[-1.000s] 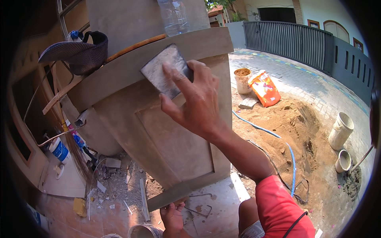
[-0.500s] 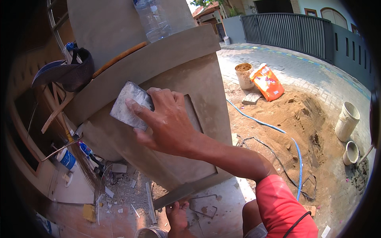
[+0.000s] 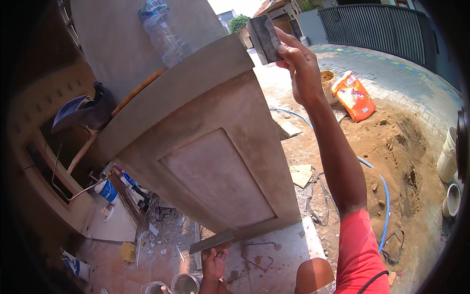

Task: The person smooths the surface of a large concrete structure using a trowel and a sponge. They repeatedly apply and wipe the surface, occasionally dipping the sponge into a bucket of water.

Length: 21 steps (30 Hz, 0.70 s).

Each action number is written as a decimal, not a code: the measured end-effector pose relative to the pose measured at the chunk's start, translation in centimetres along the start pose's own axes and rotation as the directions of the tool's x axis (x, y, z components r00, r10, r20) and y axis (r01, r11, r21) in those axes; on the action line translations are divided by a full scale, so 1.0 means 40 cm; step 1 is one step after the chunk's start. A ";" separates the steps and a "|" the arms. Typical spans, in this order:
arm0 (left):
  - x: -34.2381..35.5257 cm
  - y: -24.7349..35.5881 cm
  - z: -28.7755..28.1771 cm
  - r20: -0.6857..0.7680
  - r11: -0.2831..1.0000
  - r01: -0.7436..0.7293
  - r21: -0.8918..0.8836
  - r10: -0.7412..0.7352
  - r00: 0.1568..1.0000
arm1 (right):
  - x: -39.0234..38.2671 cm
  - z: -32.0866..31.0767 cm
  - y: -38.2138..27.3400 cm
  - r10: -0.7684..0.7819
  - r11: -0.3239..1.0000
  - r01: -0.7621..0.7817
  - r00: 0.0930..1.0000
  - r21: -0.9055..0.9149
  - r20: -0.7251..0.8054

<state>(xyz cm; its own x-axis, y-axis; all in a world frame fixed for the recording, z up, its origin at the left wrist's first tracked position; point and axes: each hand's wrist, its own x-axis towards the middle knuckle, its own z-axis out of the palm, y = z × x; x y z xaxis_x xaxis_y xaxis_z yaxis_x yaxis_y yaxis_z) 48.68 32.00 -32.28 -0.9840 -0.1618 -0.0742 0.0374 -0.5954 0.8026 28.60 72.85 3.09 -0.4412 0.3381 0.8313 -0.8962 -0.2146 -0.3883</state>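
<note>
My right hand (image 3: 301,66) is raised beyond the pillar's upper right corner, its thumb and fingers gripping a small rectangular plastering float (image 3: 264,40). The float's dark grey, smeared face is clear of the wall. Grey-brown render covers the pillar (image 3: 196,120), which has a recessed panel (image 3: 220,176) on its front. Low beside the pillar's foot is my left hand (image 3: 214,263), fingers curled beneath a flat grey board (image 3: 211,242). The grip is partly hidden under that board.
A clear plastic bottle (image 3: 164,34), a wooden stick (image 3: 138,91) and a dark cap (image 3: 90,110) rest on the pillar's ledge. Buckets (image 3: 186,283) stand below. To the right are a sand heap (image 3: 391,142), an orange sack (image 3: 355,98) and a blue hose (image 3: 387,206).
My right hand has lifted the float off the pillar's face and carried it up and right. The panel it partly covered now shows fully. My left hand stays low with the board.
</note>
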 end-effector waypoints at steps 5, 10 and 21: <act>-0.011 0.004 0.013 -0.085 1.000 -0.012 -0.028 0.010 0.996 | 0.022 0.012 0.003 -0.037 0.994 0.027 0.996 0.110 0.085; -0.014 -0.001 0.013 -0.095 0.999 -0.022 -0.029 0.019 0.995 | 0.014 0.023 0.017 0.004 1.000 -0.006 0.992 0.015 0.129; -0.001 -0.026 0.055 -0.077 0.999 -0.040 0.036 0.043 0.996 | -0.036 -0.122 0.110 0.299 0.950 -0.311 0.934 -0.032 -0.197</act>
<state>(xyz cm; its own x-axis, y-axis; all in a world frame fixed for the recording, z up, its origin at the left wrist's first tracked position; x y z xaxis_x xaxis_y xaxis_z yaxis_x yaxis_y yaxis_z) 48.30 34.35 -31.82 -0.9652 -0.2473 -0.0852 0.0705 -0.5597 0.8257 25.06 75.87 -1.76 -0.6894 0.4320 0.5815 -0.7154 -0.2800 -0.6401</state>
